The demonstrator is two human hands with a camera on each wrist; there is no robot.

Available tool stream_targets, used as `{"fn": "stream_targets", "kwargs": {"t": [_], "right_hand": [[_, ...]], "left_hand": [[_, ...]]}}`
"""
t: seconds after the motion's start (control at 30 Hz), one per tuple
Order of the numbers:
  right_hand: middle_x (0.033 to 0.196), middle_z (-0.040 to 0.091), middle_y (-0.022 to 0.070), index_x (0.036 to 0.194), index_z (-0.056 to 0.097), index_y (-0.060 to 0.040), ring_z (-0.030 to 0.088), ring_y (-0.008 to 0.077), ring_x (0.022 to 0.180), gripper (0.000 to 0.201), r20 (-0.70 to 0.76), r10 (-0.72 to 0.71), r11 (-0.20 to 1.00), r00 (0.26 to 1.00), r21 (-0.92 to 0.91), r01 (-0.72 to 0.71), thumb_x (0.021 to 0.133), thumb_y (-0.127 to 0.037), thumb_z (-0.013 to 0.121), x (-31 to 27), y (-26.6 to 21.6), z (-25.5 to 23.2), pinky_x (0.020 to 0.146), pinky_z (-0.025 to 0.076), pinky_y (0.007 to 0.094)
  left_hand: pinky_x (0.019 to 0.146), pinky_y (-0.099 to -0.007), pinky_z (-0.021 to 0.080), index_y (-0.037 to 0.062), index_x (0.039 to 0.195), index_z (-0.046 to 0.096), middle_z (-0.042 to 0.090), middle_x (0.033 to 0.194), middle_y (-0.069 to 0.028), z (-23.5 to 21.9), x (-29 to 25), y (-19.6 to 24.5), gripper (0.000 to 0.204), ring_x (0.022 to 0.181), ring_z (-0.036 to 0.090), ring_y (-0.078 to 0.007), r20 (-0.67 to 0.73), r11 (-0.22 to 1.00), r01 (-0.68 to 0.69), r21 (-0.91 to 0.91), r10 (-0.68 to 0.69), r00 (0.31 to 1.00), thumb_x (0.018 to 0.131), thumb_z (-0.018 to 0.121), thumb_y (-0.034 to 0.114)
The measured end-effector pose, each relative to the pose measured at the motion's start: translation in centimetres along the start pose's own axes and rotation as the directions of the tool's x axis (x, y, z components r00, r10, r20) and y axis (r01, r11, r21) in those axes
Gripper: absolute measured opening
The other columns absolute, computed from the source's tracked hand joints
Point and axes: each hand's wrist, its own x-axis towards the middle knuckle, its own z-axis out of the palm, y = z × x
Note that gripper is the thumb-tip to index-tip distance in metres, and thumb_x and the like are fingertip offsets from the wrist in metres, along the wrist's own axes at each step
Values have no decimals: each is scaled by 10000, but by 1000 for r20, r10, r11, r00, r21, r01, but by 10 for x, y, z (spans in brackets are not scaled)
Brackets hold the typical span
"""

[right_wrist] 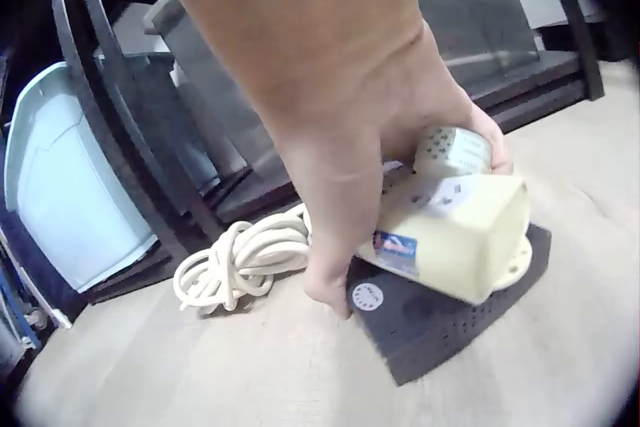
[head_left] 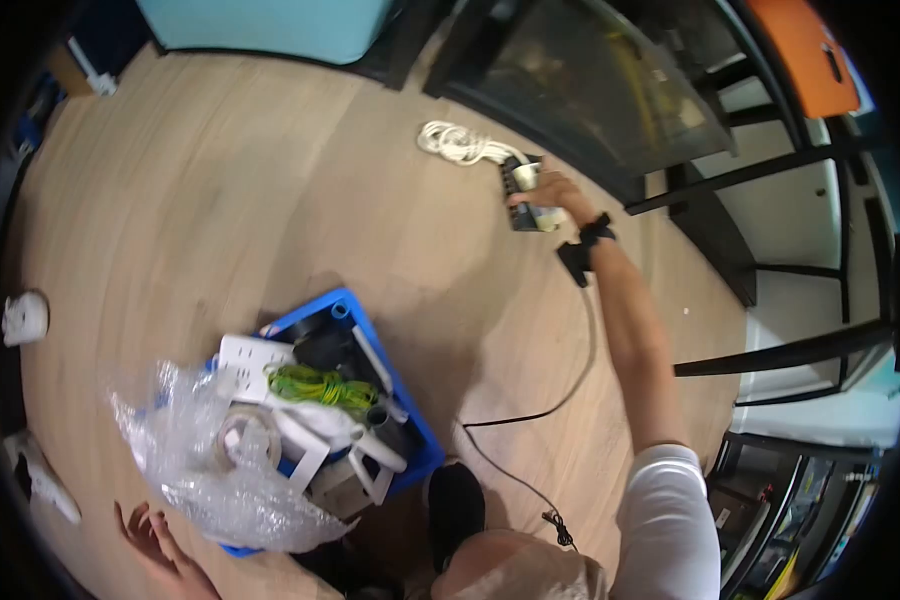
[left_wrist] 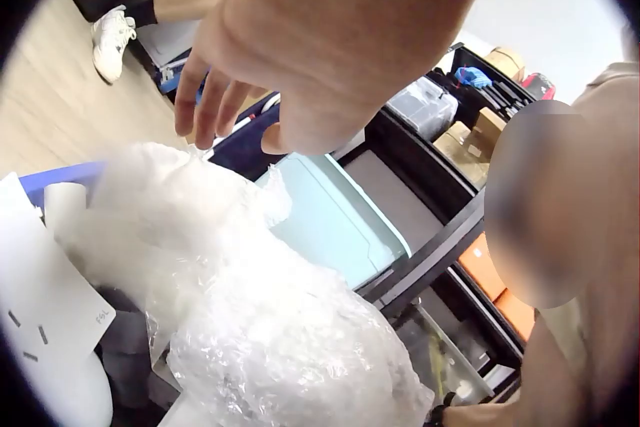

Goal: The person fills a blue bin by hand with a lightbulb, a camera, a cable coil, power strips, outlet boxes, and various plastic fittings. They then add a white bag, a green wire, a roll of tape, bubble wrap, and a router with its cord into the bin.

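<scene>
At the foot of the shelving, my right hand (head_left: pixel 558 195) reaches down over a small stack on the floor. The right wrist view has its thumb against a black vented box (right_wrist: pixel 440 332) and its fingers bent around a cream-coloured box (right_wrist: pixel 455 237) on top. A small whitish perforated cylinder (right_wrist: pixel 452 152) sits under the fingers. A coiled off-white cable (right_wrist: pixel 245 262) lies beside the stack. My left hand (head_left: pixel 162 550) is empty, fingers loosely spread, beside crumpled bubble wrap (head_left: pixel 195 420) that covers part of a blue crate (head_left: pixel 397 375).
The crate holds a white slotted plate (head_left: pixel 245 362), a yellow-green cord bundle (head_left: pixel 320 388) and white plastic parts. A thin black cable (head_left: pixel 530 415) runs across the floor from the right wrist. Black shelving (head_left: pixel 630 195) borders the right side; a light-blue bin (head_left: pixel 270 30) stands at the back.
</scene>
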Motion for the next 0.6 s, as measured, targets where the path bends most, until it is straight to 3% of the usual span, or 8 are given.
{"fn": "stream_targets", "kwargs": {"t": [0.03, 0.07, 0.1, 0.13, 0.3, 0.43, 0.5, 0.6], "right_hand": [[1357, 628, 277, 1552, 277, 79, 621, 371, 1278, 1437, -73, -53, 997, 996, 53, 57, 557, -793, 836, -11, 3, 3, 1056, 510, 419], [1326, 670, 189, 1462, 519, -4, 654, 307, 1221, 1145, -21, -174, 961, 985, 216, 174, 656, -771, 791, -17, 13, 2, 1062, 504, 402], [1198, 719, 117, 1320, 636, -27, 699, 234, 1058, 857, 181, -313, 850, 932, 492, 190, 746, -636, 816, -40, 4, -11, 965, 548, 373], [1096, 732, 77, 1235, 658, -32, 706, 188, 961, 674, 146, -257, 787, 955, 605, 119, 795, -514, 826, -73, -11, -17, 894, 563, 347], [1354, 587, 151, 1513, 383, -18, 578, 259, 1262, 916, 26, -279, 705, 960, 685, 186, 826, -456, 800, -121, -17, 14, 1077, 458, 389], [1319, 577, 96, 1548, 359, -16, 568, 220, 1223, 863, 137, -374, 424, 917, 905, 38, 876, -360, 777, -190, -45, 36, 1077, 450, 381], [1263, 587, 71, 1509, 406, -1, 576, 194, 1155, 791, 72, -341, 245, 937, 969, 14, 886, -326, 771, -210, -53, 45, 1031, 467, 358], [1195, 602, 59, 1431, 475, 7, 579, 164, 1093, 786, -22, -439, 304, 898, 937, 171, 839, -386, 812, -234, -65, 24, 976, 477, 335]], "left_hand": [[1075, -409, 432, 18, 1538, 416, 563, 1337, -192, 0, -1, -3, 489, 1225, 549, -278, -15, 999, 46, -14, -46, 999, 1107, 495, 236], [1036, -383, 455, 33, 1537, 418, 575, 1282, -171, 3, -3, 4, 489, 1166, 564, -252, -21, 999, 19, -28, -19, 1000, 1087, 534, 184], [997, -358, 478, 48, 1537, 421, 586, 1228, -151, 7, -4, 14, 502, 1107, 579, -227, -32, 999, -7, -31, 6, 999, 1066, 574, 131], [986, -353, 480, 62, 1544, 419, 596, 1232, -138, 8, -5, 16, 511, 1084, 591, -216, -22, 998, -31, -48, 30, 999, 1066, 584, 136], [972, -335, 480, 69, 1534, 432, 615, 1238, -131, 13, -7, 19, 493, 1050, 626, -193, 23, 987, -102, -127, 106, 994, 1067, 584, 120], [954, -342, 486, 31, 1513, 443, 647, 1201, -132, 14, -16, 33, 494, 1048, 630, -184, 35, 986, -112, -126, 118, 992, 1056, 606, 128], [956, -344, 486, 16, 1503, 450, 654, 1206, -133, 13, -20, 32, 485, 1052, 630, -183, 61, 985, -114, -128, 123, 991, 1056, 603, 128], [968, -350, 490, 5, 1493, 461, 656, 1222, -135, 8, -24, 35, 458, 1050, 630, -183, 85, 985, -119, -121, 130, 988, 1066, 573, 126]]}}
